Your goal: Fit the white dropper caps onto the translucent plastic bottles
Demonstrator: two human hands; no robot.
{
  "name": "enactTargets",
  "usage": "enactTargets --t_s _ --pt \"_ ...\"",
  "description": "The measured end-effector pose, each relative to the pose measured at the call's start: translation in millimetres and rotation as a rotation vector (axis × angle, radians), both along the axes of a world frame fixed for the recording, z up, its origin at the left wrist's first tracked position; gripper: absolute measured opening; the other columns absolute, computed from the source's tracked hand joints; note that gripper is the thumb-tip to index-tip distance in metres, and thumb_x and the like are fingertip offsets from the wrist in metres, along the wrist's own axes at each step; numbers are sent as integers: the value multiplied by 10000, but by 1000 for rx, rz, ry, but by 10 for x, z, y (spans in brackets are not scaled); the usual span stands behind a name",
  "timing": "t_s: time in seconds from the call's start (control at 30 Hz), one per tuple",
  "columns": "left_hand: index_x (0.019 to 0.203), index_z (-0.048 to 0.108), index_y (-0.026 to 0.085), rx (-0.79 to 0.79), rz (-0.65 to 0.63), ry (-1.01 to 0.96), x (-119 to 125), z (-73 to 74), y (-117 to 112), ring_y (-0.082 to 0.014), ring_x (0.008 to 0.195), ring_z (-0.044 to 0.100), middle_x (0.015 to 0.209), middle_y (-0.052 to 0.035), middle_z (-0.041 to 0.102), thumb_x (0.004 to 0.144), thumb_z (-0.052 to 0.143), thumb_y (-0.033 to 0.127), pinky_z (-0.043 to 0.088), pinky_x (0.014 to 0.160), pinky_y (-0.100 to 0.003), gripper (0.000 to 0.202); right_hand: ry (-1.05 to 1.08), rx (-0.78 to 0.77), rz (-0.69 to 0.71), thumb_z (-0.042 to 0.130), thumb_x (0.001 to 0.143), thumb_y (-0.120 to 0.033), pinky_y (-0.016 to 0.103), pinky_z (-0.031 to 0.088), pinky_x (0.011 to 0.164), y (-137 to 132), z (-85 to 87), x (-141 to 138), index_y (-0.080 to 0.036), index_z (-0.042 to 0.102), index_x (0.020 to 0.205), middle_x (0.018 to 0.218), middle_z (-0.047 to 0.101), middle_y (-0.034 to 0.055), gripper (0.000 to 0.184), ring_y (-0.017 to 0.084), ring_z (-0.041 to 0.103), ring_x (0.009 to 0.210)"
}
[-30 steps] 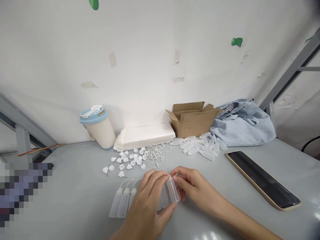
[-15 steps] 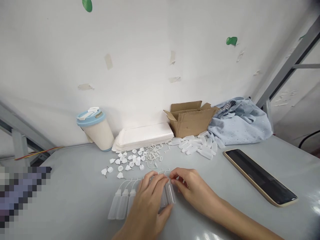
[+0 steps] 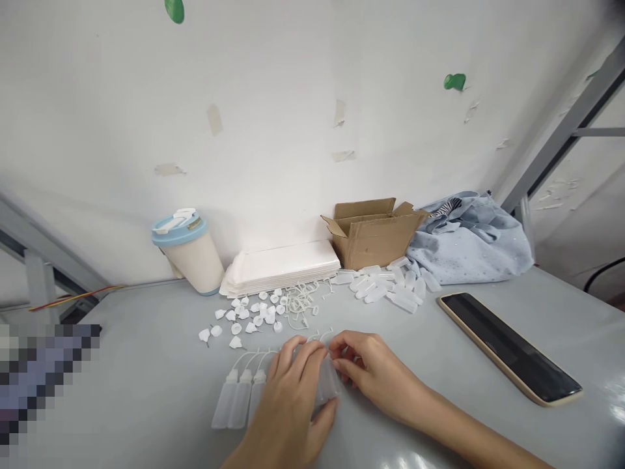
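Note:
Small translucent plastic bottles (image 3: 239, 404) with looped strap rings at their necks lie side by side at the front of the table. My left hand (image 3: 290, 394) lies over the row, its fingers curled across the bottles and its thumb at the lower right end; it hides the middle ones. At the row's right end, my right hand (image 3: 361, 358) has its fingers closed at the neck of the last bottle (image 3: 329, 381). Its fingertips cover the neck. Thin pale straps stick up behind both hands.
White cone-tipped caps (image 3: 243, 313) and a tangle of pale straps (image 3: 299, 298) lie behind the hands. Farther back are a lidded cup (image 3: 193, 257), stacked white cartons (image 3: 288, 264), loose bottles (image 3: 375, 286), a cardboard box (image 3: 378, 241) and blue cloth (image 3: 473, 251). A phone (image 3: 508, 345) lies right.
The bottle at the right end has shifted slightly left against the row, and my right fingertips have moved with it. My left hand has stayed almost in place.

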State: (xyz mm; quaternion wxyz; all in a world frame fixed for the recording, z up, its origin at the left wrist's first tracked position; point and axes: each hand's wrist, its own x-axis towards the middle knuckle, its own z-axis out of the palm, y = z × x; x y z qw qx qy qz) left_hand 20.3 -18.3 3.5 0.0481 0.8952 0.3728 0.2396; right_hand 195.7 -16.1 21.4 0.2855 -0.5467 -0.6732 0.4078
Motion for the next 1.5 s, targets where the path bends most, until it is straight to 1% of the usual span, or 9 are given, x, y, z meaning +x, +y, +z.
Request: enactTargets --t_s 0.53,0.67,0.77,0.87,1.0,1.17,1.3,1.4,1.5 --pt "1165 481 182 -19 0 4 -29 50 18 -321 1103 518 1134 -89 620 688 608 149 510 820 -462 495 54 -40 17 463 771 -107 246 432 589 5 22 15 -164 609 826 650 591 -2 167 133 553 594" --pt "1162 499 153 -6 9 33 -37 40 53 -358 1105 510 1132 -128 619 648 732 358 501 800 -480 600 57 -66 -2 465 783 -116 251 437 588 14 26 29 -154 598 853 634 577 -1 155 135 546 594" --pt "1193 491 152 47 -6 69 -75 47 98 -364 1120 498 1149 -141 604 623 719 545 478 832 -497 729 26 -63 4 467 790 -114 257 439 592 11 33 34 -152 594 853 640 584 4 147 140 551 601" --pt "1260 446 172 77 -28 102 -197 123 155 -352 1153 479 1192 -140 578 642 636 652 469 861 -473 805 -63 69 -9 490 840 -200 285 447 639 -9 53 29 -157 589 897 783 622 46 122 165 571 696" --pt "1355 341 197 47 40 118 -511 199 175 -358 1231 401 1300 -148 498 687 606 640 444 915 -477 845 -167 292 73 599 813 -386 331 469 746 -50 64 1 -172 506 1097 1034 558 97 367 208 556 883" --pt "1385 254 225 -92 268 59 -854 -17 23 -375 1250 370 1349 -140 437 590 744 488 424 946 -514 970 -310 340 156 717 621 -571 383 508 675 -101 -55 -81 -188 431 1157 1067 482 99 719 243 563 857" --pt "1398 208 210 -178 350 42 -916 -166 -50 -374 1281 331 1389 -146 386 565 758 399 402 980 -517 1016 -347 449 171 757 539 -589 388 517 677 -94 -196 -141 -184 384 1167 1066 444 110 836 256 540 888" --pt "1395 211 195 -200 339 54 -907 -155 -12 -370 1288 323 1395 -151 384 583 744 457 396 987 -521 1006 -333 562 190 759 506 -610 431 495 788 -52 -254 -157 -175 339 1194 1113 401 139 916 294 481 1009" --pt "1375 249 176 -189 302 78 -911 -116 48 -372 1275 344 1379 -162 408 596 718 543 403 975 -528 981 -349 608 203 739 501 -639 451 484 801 -12 -270 -158 -174 316 1208 1121 385 149 946 304 458 1023"
